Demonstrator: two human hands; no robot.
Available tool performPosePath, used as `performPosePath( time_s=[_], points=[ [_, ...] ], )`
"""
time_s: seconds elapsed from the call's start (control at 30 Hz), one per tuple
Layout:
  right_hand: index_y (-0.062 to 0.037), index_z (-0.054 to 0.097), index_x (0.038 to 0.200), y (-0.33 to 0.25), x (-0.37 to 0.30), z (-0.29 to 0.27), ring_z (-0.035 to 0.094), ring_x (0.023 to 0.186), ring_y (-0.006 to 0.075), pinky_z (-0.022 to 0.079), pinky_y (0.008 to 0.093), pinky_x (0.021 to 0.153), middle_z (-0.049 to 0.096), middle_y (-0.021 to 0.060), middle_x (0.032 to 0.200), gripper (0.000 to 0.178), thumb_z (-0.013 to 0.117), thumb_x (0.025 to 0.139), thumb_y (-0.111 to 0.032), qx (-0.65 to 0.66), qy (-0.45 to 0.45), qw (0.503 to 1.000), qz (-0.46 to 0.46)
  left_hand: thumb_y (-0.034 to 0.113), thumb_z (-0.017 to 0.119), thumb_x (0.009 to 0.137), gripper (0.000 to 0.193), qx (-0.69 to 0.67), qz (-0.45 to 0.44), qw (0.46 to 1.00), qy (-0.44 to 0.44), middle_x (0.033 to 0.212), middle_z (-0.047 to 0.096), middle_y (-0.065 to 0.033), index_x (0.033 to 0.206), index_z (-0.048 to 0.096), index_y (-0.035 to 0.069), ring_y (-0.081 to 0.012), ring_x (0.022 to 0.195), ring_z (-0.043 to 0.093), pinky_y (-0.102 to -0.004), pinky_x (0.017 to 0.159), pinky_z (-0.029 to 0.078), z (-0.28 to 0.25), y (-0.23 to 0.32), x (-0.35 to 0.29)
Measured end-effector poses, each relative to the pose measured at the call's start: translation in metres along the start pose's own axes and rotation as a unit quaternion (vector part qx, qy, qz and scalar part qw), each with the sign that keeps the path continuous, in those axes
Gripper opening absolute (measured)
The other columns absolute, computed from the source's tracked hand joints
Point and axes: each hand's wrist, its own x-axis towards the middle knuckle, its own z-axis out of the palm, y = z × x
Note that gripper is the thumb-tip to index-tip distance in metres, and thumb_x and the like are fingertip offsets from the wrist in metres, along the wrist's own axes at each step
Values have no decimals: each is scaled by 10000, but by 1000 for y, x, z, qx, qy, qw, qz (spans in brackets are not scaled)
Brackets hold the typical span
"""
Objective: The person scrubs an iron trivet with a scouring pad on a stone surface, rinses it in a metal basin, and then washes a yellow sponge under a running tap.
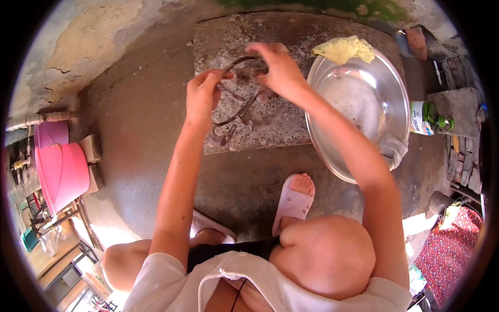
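Note:
A thin, dark brown strap (240,60) is stretched in a loop between my hands. Its lower length zigzags down over a rough stone slab (280,125); the exact kind of thing is unclear. My left hand (201,96) pinches the loop's left side between thumb and fingers. At the other side my right hand (280,70) is curled around the strap, index finger and thumb apart, its other fingers partly hidden. To the right stands a large steel basin (348,93), with a yellow cloth (344,49) over its far rim and a grey mesh cloth (393,148) over its near right rim.
A green and white bottle (422,118) is right of the basin, near stacked bricks (462,161). Pink bucket (62,174) and purple bucket (52,133) stand at the left. A wall (88,52) rises behind. My slippered foot (295,197) is below the slab.

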Motion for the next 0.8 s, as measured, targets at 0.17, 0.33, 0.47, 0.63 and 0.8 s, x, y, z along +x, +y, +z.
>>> performPosePath(
  time_s=[0.17, 0.33, 0.47, 0.63, 0.8],
  points=[
    [-83, 566, 1044, 15, 6, 11, 558, 924, 307, 477, 425, 786, 547, 189, 1088, 277, 559, 767, -71, -196, 253, 908, -269, 255, 436, 860, 229, -230, -98, 968, -13, 476, 278, 56, 812, 555, 64, -82, 418, 276, -228, 386, 196, 24, -14, 9],
    [12, 533, 875, 15, -21, -21, 593, 799, 305, 471, 409, 749, 602, 167, 881, 157, 561, 726, -28, -54, 275, 948, -148, 388, 384, 873, 307, -443, -167, 873, -116, 553, 383, 8, 697, 472, 152, -150, 523, 376, -266, 417, 299, -16, -64, 71],
    [14, 474, 889, 52, -76, -84, 569, 649, 310, 445, 406, 591, 563, 191, 744, 98, 465, 820, -55, -4, 266, 955, 134, 384, 377, 873, 302, -474, -219, 842, -137, 547, 377, 2, 749, 510, 142, -162, 506, 365, -273, 416, 313, -17, -100, 85],
    [-6, 479, 929, 181, -135, -112, 593, 656, 318, 451, 420, 623, 585, 185, 739, 202, 480, 839, -187, -184, 219, 943, 167, 308, 246, 943, 451, -349, -180, 915, -89, 612, 525, -51, 933, 558, -17, -170, 551, 495, -299, 486, 433, -46, -154, 116],
    [-66, 496, 1121, 215, -157, -33, 434, 1093, 357, 398, 495, 866, 464, 199, 1162, 440, 594, 762, -300, -338, 142, 919, 147, 336, 330, 922, 416, 122, -55, 989, 59, 1052, 565, -112, 1141, 536, 48, -227, 949, 521, -366, 841, 398, -23, -97, 85]
  ],
)
